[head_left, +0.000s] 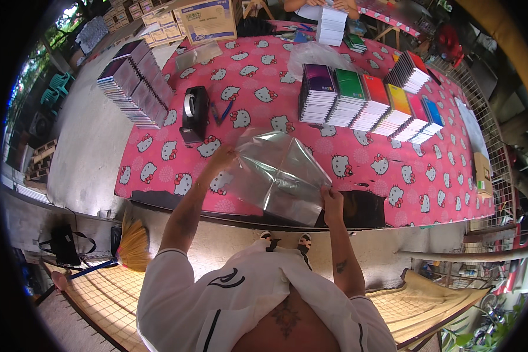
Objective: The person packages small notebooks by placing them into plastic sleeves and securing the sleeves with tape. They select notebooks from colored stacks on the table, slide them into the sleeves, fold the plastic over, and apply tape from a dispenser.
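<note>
A clear plastic sheet or bag [284, 167], shiny and creased, is stretched between my hands over the near edge of the table. My left hand [222, 158] grips its far left corner. At the right edge, my right hand [332, 199] pinches the plastic. Beyond my left hand stands a black hole punch [194, 114] with a silver handle. Beside it lie pliers [222, 112] with red and blue handles. Stacks of spiral notebooks with purple [318, 79], green, red, yellow, pink and blue covers stand in a row to the right.
The table has a pink patterned cover [246, 64]. At its left edge rises a tall notebook stack [134, 85]. A cardboard box [208, 22] sits at the back, near crumpled clear plastic [317, 57]. Across the table, another person's hands [337, 4] touch a white stack. A broom [133, 243] leans at left.
</note>
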Available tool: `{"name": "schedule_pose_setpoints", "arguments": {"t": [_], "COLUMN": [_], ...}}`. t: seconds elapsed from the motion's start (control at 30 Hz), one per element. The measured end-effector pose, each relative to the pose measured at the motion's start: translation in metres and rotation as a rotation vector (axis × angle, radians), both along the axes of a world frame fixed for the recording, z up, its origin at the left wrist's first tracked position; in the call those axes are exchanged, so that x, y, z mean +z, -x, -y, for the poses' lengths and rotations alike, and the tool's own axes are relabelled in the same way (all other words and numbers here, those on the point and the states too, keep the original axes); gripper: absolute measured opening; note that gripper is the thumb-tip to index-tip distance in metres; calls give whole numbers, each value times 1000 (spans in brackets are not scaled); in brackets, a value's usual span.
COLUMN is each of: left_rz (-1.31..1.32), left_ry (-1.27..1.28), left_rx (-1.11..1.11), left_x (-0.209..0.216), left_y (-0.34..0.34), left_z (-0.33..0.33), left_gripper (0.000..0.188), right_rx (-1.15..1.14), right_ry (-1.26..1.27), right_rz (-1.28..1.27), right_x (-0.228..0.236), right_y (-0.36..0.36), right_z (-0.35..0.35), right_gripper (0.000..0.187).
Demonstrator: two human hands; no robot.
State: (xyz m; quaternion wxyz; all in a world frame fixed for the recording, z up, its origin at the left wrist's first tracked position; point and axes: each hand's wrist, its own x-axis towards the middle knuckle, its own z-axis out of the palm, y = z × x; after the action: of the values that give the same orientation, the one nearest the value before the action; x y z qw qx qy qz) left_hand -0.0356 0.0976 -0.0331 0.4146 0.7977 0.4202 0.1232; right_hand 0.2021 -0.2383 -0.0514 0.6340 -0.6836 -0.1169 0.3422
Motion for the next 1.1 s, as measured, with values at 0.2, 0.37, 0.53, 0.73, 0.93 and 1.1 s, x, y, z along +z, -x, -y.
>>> {"name": "schedule_pose_setpoints", "arguments": {"t": [0.2,0.37,0.53,0.73,0.93,1.1], "left_rz": [48,205,304,635,843,160], "left_ry": [182,-79,210,131,709,247], "left_rx": [59,252,441,848,813,431], "left_x": [-13,-32,-21,-5,26,47], "left_y": [1,41,93,77,26,70], "left_z": [2,24,73,177,246,214], "left_gripper": [26,22,24,28,28,25], "right_rx": [-121,-4,297,767,919,681], "right_ry": [-85,39,-36,13,-296,-240], "right_rz": [-103,154,420,684,1058,1336], "right_x": [18,-4,15,45,63,52], "right_y": [5,-15,-39,-61,-30,6], "right_z": [-12,-32,-109,-261,-341,-278], "right_gripper": [22,19,20,19,25,45]}}
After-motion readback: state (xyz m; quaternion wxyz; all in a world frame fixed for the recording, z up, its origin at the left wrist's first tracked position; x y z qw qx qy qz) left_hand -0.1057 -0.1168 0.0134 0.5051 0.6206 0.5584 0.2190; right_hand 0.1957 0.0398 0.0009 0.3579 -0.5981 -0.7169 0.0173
